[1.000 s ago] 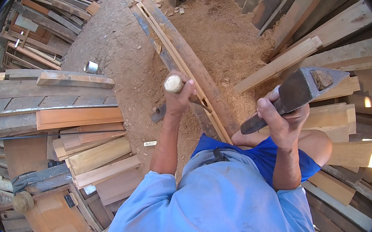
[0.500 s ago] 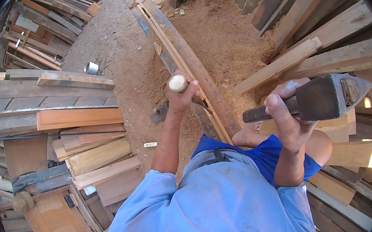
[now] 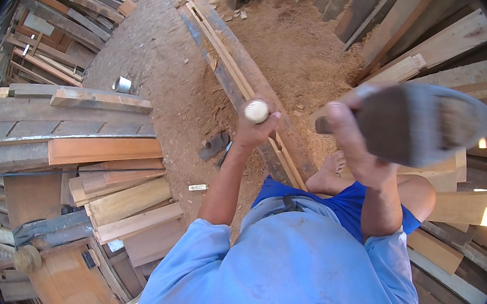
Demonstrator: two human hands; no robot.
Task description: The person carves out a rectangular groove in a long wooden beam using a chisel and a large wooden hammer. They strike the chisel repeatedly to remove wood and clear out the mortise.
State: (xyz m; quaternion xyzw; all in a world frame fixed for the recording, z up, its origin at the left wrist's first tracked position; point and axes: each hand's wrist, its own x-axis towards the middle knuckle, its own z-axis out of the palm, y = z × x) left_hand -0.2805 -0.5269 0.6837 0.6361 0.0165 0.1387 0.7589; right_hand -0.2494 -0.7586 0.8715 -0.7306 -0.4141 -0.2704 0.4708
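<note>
My left hand point(image 3: 251, 135) is closed around a chisel point(image 3: 256, 111). Only the pale round end of its handle shows; the blade is hidden below the fist. Beneath the hand, a narrow light wooden strip point(image 3: 221, 53) with long slots cut in it lies along a wider worn board point(image 3: 262, 81). My right hand point(image 3: 364, 151) grips a heavy hammer point(image 3: 400, 122) by its short dark handle. Its bulky dark head tapers to a point at the right and is smeared by motion. The hammer is held up, apart from the chisel.
My bare foot point(image 3: 326, 172) is beside the strip's near end. Stacked planks point(image 3: 105, 153) fill the left side, and leaning boards point(image 3: 442, 45) crowd the right. A small metal can point(image 3: 122, 85) and a dark object point(image 3: 215, 146) lie on the ground among shavings.
My left hand has shifted right with the chisel, over the strip. In my right hand the hammer has swung, appearing larger and more blurred.
</note>
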